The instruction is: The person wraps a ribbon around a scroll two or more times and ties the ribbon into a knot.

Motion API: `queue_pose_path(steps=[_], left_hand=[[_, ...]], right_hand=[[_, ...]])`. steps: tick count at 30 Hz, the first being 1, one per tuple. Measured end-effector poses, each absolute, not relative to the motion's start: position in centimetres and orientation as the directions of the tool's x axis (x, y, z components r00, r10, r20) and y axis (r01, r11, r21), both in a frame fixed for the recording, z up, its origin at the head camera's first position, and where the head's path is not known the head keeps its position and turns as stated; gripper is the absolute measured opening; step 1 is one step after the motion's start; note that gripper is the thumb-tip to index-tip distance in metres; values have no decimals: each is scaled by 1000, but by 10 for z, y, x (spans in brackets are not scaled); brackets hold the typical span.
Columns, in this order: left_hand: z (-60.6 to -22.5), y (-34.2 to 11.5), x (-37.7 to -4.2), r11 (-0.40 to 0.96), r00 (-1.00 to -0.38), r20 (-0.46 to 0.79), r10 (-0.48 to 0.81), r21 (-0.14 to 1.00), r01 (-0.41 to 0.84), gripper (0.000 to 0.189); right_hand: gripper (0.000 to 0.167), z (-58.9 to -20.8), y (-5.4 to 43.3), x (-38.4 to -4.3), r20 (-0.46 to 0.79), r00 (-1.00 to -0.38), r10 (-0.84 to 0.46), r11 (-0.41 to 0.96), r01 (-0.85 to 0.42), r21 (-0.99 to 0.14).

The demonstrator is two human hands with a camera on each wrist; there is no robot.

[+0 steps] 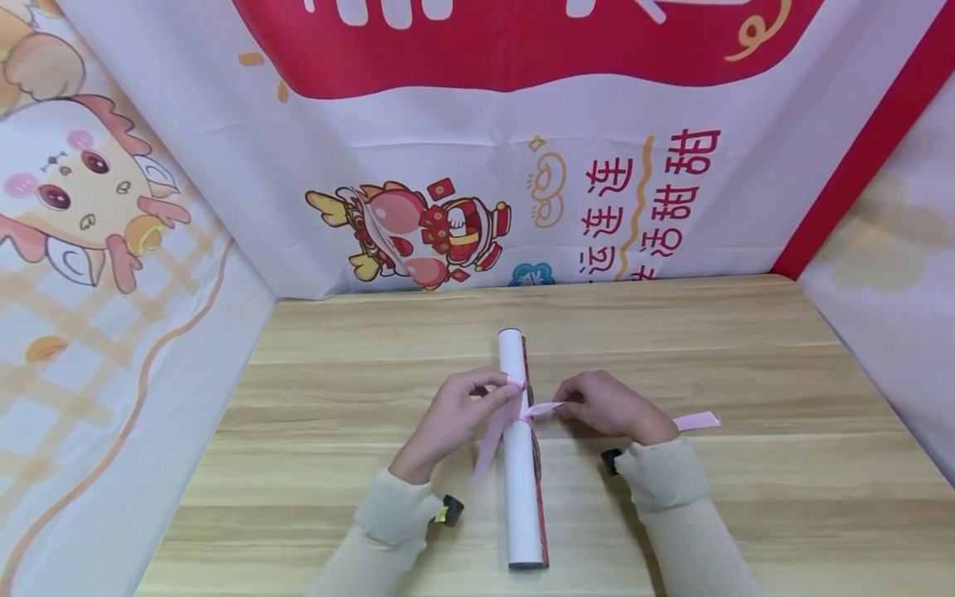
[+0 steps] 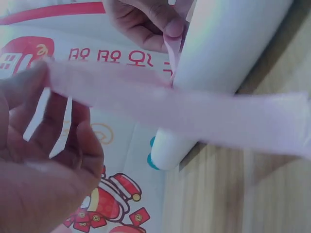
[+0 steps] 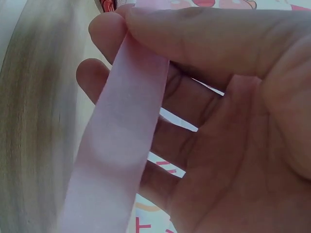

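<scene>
A white rolled scroll (image 1: 524, 506) with a red edge along its right side lies lengthwise on the wooden table. Around its middle passes a pink ribbon (image 1: 488, 444), gathered at the scroll's front. My left hand (image 1: 458, 414) pinches one part of the ribbon between thumb and forefinger, over the scroll's upper half; a loose tail hangs down on the left. To the right of the scroll, my right hand (image 1: 604, 404) pinches the other part, drawn out sideways, and its tail passes under the wrist. In the right wrist view the ribbon (image 3: 116, 111) runs down across the curled fingers.
The wooden table (image 1: 336, 464) meets a white printed cloth (image 1: 448, 116) at its back edge. Patterned cloths hang on the left and right sides. A small black device (image 1: 452, 510) is on the left wrist, another (image 1: 612, 461) on the right.
</scene>
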State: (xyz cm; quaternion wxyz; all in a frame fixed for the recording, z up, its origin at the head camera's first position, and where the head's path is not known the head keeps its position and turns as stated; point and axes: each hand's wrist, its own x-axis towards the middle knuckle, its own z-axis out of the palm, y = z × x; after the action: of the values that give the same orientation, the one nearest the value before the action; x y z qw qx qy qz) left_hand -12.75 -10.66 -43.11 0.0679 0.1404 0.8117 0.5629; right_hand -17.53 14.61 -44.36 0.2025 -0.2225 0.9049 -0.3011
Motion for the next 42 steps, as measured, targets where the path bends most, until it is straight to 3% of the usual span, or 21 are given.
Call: queue_pose_path(steps=[8,14,20,26,31,36,42], left_hand=[[-439,-87,-138,311,-988,108,106,941,136,21],[-437,-85,-139,347,-991,99,95,929,126,22],[-437,-86,-139,382,-991,102,82,916,126,11],[-436,-88,-139,362,-999,-39,27,932,-27,37],[-433,-91,-140,360,-998,-67,14,931,-57,48],[-428,-93,-141,426,-995,-89,40,903,-64,28],[-420,-96,-138,491,-998,4,64,870,35,5]], right_hand=[[10,-440,146,-176,-220,-825,-521,722,-288,-629],[12,-436,150,-175,-250,-842,-477,742,-234,-628],[14,-432,157,-172,-249,-878,-410,775,-191,-602],[23,-429,167,-171,-236,-900,-365,794,-169,-584],[21,-428,182,-170,-220,-916,-335,808,-159,-568],[27,-427,209,-159,-300,-941,-154,858,23,-513],[34,-430,234,-143,-372,-926,62,859,239,-452]])
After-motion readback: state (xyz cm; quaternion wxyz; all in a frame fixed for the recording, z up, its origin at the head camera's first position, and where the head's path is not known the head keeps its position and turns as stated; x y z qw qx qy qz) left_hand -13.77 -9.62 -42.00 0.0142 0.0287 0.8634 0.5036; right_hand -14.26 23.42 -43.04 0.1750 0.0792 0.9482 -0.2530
